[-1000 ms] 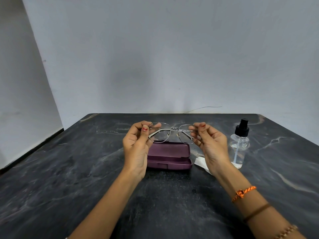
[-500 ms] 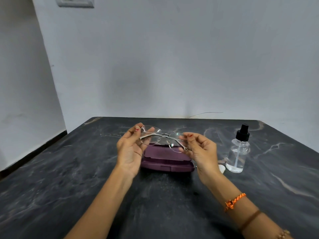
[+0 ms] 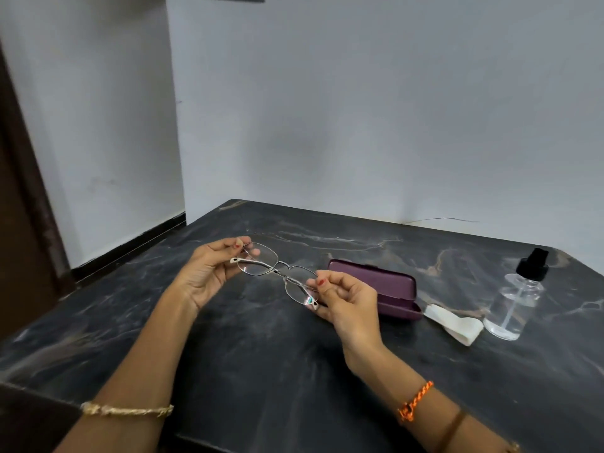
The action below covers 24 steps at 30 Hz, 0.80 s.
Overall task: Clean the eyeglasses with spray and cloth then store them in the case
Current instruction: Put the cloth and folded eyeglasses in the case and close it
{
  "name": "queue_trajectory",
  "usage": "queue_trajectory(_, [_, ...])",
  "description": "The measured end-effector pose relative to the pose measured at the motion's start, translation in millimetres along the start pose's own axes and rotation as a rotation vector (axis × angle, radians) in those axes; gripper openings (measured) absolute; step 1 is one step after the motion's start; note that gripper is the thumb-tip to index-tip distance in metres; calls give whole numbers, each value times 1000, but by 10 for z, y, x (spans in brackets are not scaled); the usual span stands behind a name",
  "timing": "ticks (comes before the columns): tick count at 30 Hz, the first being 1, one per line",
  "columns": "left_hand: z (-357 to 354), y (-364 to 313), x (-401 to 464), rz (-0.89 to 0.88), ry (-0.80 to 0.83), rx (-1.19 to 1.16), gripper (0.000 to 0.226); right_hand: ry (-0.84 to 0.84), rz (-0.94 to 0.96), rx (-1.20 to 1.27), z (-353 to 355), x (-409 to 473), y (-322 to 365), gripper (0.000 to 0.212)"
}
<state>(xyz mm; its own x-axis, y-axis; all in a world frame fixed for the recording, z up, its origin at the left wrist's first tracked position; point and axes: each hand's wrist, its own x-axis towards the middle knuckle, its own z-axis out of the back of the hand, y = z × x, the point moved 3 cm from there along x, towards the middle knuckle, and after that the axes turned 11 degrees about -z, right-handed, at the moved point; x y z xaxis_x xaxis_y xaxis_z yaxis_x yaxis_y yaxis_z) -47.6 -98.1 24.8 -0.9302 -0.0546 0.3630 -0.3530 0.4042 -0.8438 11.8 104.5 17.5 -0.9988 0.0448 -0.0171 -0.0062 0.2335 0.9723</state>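
Observation:
Thin metal-framed eyeglasses point(image 3: 277, 273) hang above the dark table, tilted down to the right. My left hand point(image 3: 209, 273) pinches their left end and my right hand point(image 3: 346, 302) pinches their right end. To the right of my right hand lies the purple glasses case point(image 3: 382, 289), its lid slightly ajar. A folded white cloth point(image 3: 454, 323) lies on the table just right of the case. Farther right stands a clear spray bottle point(image 3: 514, 302) with a black pump top.
The dark marble table point(image 3: 261, 354) meets a grey wall at the back. Its left edge drops to the floor beside a dark door frame point(image 3: 29, 191). A thin wire point(image 3: 441, 220) runs along the back edge.
The view has swung left, so the case and bottle now sit to the right. Both hands carried the eyeglasses off from above the case to its left, tilting them.

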Motion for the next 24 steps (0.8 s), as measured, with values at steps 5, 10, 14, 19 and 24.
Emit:
queue_trajectory(5, [56, 24, 27, 90, -61, -4, 23, -66, 55, -181, -12, 66, -102, 12])
queue_trajectory(10, [73, 154, 40, 232, -154, 131, 21, -61, 104, -375, -17, 99, -161, 18])
queue_trajectory(14, [74, 206, 67, 251, -270, 216, 16, -39, 165, -508, -29, 119, -150, 29])
queue_trajectory(19, [32, 242, 69, 203, -277, 501, 15, -35, 180, -600, 4, 144, -147, 41])
queue_trajectory(24, [69, 263, 88, 142, -264, 666, 23, -64, 261, -735, -21, 88, -136, 42])
